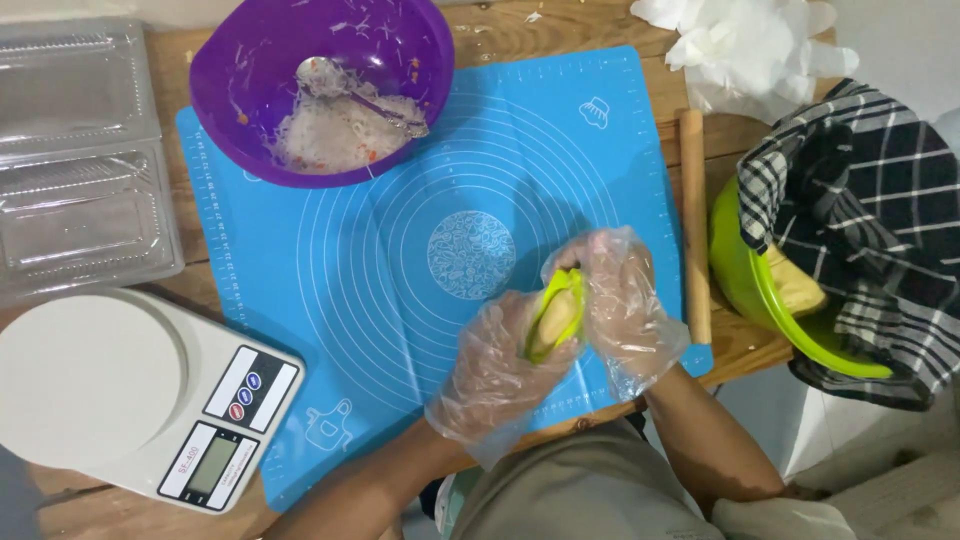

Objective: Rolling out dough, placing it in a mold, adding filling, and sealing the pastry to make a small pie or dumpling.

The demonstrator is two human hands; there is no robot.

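Just below the centre of the frame, the left hand (505, 365) and the right hand (625, 300), both in loose clear plastic gloves, are pressed together around a lime-green folding mould (556, 315) with pale dough showing at its edge; each hand is closed on one half of it, so the mould sits clamped between the palms, lifted a little above the lower right part of a blue silicone baking mat (400, 260). The mat lies on a wooden surface (745, 345) and fills the middle of the picture. At its upper left corner rests a purple bowl (320, 85) holding shredded white filling with orange bits and a spoon (330, 80). Just beside the mat's right edge lies a wooden rolling pin (694, 225), upright in the frame. Further right, a green bowl (760, 290) holds pale dough under a black-and-white checked cloth (865, 220). Crumpled clear gloves (745, 45) lie in the upper right corner. At the upper left sit clear plastic lidded containers (80, 155), and below them, at the lower left, a white kitchen scale (130, 395).
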